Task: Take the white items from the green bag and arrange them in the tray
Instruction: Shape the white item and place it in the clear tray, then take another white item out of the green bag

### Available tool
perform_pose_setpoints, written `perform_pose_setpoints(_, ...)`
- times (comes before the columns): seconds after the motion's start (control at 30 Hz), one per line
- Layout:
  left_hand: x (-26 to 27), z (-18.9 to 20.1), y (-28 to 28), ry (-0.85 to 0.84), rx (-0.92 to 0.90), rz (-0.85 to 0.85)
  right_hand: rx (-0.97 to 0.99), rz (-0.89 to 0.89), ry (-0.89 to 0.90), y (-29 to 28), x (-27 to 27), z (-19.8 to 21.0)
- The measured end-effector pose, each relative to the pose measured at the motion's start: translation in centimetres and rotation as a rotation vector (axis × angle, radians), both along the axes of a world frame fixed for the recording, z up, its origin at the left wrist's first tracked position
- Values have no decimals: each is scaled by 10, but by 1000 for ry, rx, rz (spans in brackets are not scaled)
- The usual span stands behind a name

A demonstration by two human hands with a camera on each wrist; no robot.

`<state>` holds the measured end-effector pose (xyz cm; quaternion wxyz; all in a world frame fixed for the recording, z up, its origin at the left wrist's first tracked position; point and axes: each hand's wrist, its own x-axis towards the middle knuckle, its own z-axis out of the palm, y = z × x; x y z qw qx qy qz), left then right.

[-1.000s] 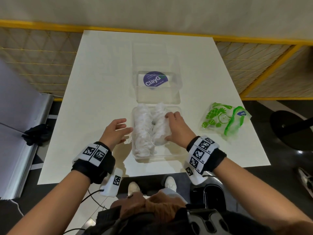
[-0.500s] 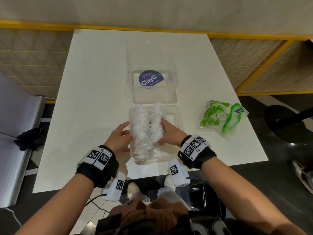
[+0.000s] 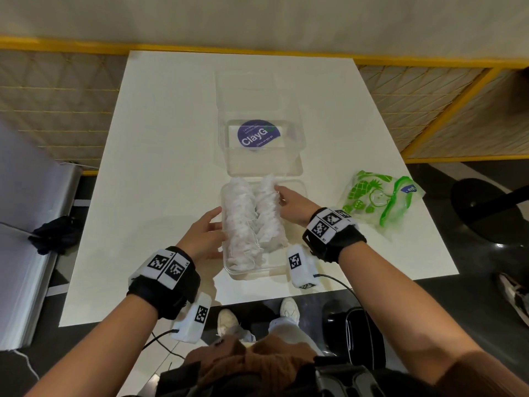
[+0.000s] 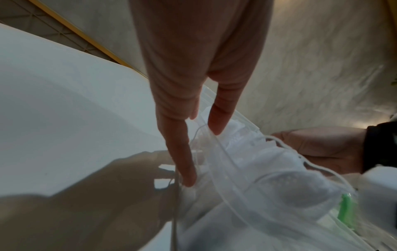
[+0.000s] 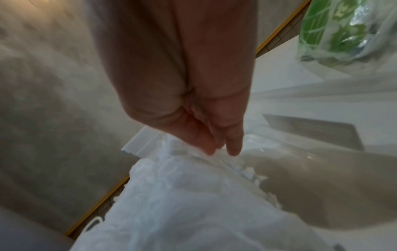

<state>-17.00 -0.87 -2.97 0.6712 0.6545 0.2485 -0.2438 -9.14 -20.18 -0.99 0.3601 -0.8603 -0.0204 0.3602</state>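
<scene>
Between the two hands, the clear tray [image 3: 252, 272] holds two rows of white items [image 3: 240, 222]. The left hand [image 3: 203, 237] rests straight fingers [image 4: 182, 152] against its outer wall; the right hand [image 3: 292, 204] touches the far row with straightened fingertips [image 5: 234, 147]. The green bag [image 3: 378, 197] lies flat just beyond the right wrist.

White items [image 3: 252, 222], green-patterned bag [image 3: 378, 202], clear tray [image 3: 257, 272]

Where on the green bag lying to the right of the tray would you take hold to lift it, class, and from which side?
Judging by its pose, pinch the green bag at its crumpled near corner, coming from above with the right hand, the closer one. It lies flat and limp on the table, so only a raised edge offers purchase; its green zip band would also serve.
</scene>
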Motion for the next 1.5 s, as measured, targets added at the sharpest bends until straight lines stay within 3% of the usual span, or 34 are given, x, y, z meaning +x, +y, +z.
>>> perform_pose_setpoints(0.1,-2,0,1,-2,0,10,5,21,7,-5,1,-3)
perform_pose_setpoints(0.17,-2,3,3,-66,112,79,13,-16,-37,-12,2,0)
perform_pose_setpoints(0.27,7,16,0,-326,428,135,141,-140,-152,-25,3,13)
perform_pose_setpoints(0.33,16,35,-17,-525,537,119,281,-229,-292,-36,3,24)
perform_pose_setpoints(0.5,31,78,-107,-812,410,-66,606,-587,-550,-98,-5,58)
perform_pose_setpoints(0.63,50,75,-201,-701,423,-413,572,-891,-687,-176,-11,59)
perform_pose_setpoints(0.77,75,59,-280,-475,581,-644,392,-1066,-570,-238,-9,27)
perform_pose_setpoints(0.9,93,43,-324,-420,750,-687,257,-728,-291,-259,1,-10)
perform_pose_setpoints(0.97,98,37,-331,-385,801,-668,217,-549,-308,-257,4,-15)
perform_pose_setpoints(1.1,100,36,-324,-473,588,-483,29,-269,-551,-253,18,-14)
perform_pose_setpoints(1.17,94,38,-317,-572,485,-501,-147,-113,-464,-252,27,-18)
perform_pose_setpoints(1.27,81,29,-313,-586,546,-618,-458,150,-284,-252,37,-25)
perform_pose_setpoints(1.4,81,16,-321,-464,632,-405,-575,271,-420,-248,40,-31)
perform_pose_setpoints(1.5,81,14,-324,-419,703,-419,-620,291,-502,-242,36,-38)
